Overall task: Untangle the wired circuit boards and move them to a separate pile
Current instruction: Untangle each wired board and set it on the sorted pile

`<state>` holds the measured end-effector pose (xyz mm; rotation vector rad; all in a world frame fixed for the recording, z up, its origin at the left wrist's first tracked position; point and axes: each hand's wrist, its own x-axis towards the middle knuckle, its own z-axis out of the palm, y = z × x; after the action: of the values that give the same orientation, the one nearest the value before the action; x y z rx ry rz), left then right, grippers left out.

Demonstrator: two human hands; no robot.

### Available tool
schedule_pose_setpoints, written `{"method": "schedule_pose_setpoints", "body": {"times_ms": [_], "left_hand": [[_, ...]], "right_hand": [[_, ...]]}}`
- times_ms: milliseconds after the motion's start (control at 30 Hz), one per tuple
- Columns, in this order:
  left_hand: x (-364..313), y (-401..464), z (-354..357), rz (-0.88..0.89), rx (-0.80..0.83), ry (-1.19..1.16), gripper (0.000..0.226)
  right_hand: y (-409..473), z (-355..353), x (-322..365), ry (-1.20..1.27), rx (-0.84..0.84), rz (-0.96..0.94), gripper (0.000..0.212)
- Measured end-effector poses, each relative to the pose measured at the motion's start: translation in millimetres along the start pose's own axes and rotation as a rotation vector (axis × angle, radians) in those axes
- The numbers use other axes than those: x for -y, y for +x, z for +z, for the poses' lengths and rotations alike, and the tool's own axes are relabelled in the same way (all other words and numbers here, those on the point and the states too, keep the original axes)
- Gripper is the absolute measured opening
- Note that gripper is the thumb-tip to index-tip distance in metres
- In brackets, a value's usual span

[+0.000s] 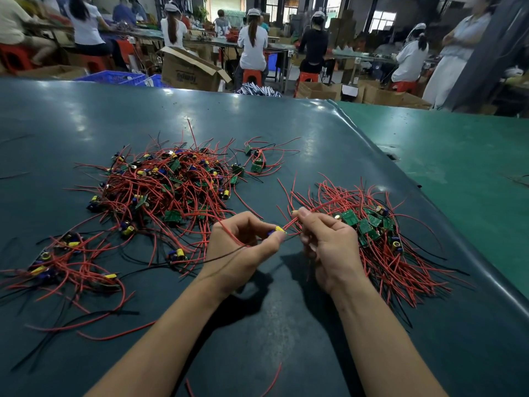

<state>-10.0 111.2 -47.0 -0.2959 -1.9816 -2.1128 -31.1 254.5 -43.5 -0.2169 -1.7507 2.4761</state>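
At a dark teal rubber-topped workbench (257, 124), a person works one small green circuit board with a yellow-capped component (279, 230) free of its red leads. The left hand (246, 242) pinches the board between thumb and curled fingers; the right hand (323, 239), fingers curled, grips the red insulated wires (289, 223) running from it. The board sits between two heaps — the large tangled mound of red-wired boards (169, 184) ahead to the left, and the neater sorted pile of boards with wires fanned out (380, 233) just beside the right hand.

The risk here looks to lie in the pull: a thin black wire (229, 255) trails across the left wrist, and a hard tug could snag neighbouring leads, drag loose boards along, or strain a solder joint.

An open brown cardboard carton (191, 73) beyond the bench carries dark lettering, upside down and too blurred to read with confidence — no other writing is legible.
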Motion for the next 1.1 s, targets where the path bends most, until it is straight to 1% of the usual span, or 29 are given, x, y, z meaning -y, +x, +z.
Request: {"method": "schedule_pose_setpoints", "body": {"times_ms": [100,167,267,333,400,433,467,567,600,633,667,700,767,833,900,967,1033,1100], "left_hand": [[-1.3,-1.2,0.6,-0.022,0.019,-0.006,0.011],[-2.0,-0.8,-0.5,-0.027,0.03,-0.011,0.01],[-1.7,0.2,-2.0,-0.014,0.052,-0.008,0.009],[-1.4,-0.3,-2.6,-0.015,0.076,0.001,0.009],[-2.8,-0.8,-4.4,-0.009,0.081,-0.013,0.009],[-3.7,-1.0,-5.9,-0.007,0.074,-0.028,0.009],[-4.8,-0.9,-7.5,-0.003,0.066,-0.044,0.008],[-7.2,-0.4,-9.4,-0.002,0.045,-0.06,0.01],[-7.6,-0.5,-8.9,-0.004,0.043,-0.056,0.011],[-7.4,-0.8,-8.2,-0.008,0.044,-0.053,0.011],[-7.4,-1.3,-7.5,-0.012,0.05,-0.05,0.011],[-7.4,-1.9,-6.5,-0.014,0.058,-0.044,0.011],[-6.5,-3.0,-5.4,-0.017,0.075,-0.031,0.011],[-5.4,-3.0,-6.4,-0.019,0.082,-0.035,0.011],[-4.0,-2.1,-8.7,-0.017,0.085,-0.043,0.01],[-3.2,-0.8,-10.8,-0.017,0.088,-0.05,0.008],[-2.8,0.0,-11.9,-0.018,0.089,-0.048,0.008],[-2.1,0.6,-12.1,-0.021,0.09,-0.04,0.008]], "right_hand": [[0.8,-1.8,2.1,0.046,-0.02,-0.017,0.02],[1.7,-2.3,3.0,0.087,-0.034,0.007,0.022],[5.0,-6.0,5.4,0.211,-0.063,0.067,0.023],[6.6,-8.6,7.0,0.279,-0.049,0.12,0.027],[6.8,-9.3,7.2,0.267,-0.024,0.134,0.035],[6.9,-10.0,6.2,0.207,-0.028,0.102,0.038],[7.0,-10.9,4.6,0.097,-0.046,0.032,0.039],[6.4,-12.6,-0.6,-0.382,-0.139,-0.273,0.029],[7.1,-12.9,-2.4,-0.489,-0.168,-0.348,0.026],[7.9,-12.9,-3.5,-0.537,-0.183,-0.393,0.021],[8.2,-12.9,-3.9,-0.557,-0.186,-0.411,0.014],[8.1,-13.1,-3.9,-0.572,-0.184,-0.414,0.012],[7.3,-13.0,-4.0,-0.585,-0.147,-0.401,0.018],[6.3,-13.0,-2.3,-0.499,-0.115,-0.341,0.022],[5.3,-13.7,3.5,-0.221,-0.092,-0.196,0.02],[5.5,-14.8,9.4,0.059,-0.07,-0.068,0.013],[5.4,-15.6,12.4,0.167,-0.067,-0.015,0.011],[5.8,-14.6,13.0,0.208,-0.074,0.02,0.011]]}}
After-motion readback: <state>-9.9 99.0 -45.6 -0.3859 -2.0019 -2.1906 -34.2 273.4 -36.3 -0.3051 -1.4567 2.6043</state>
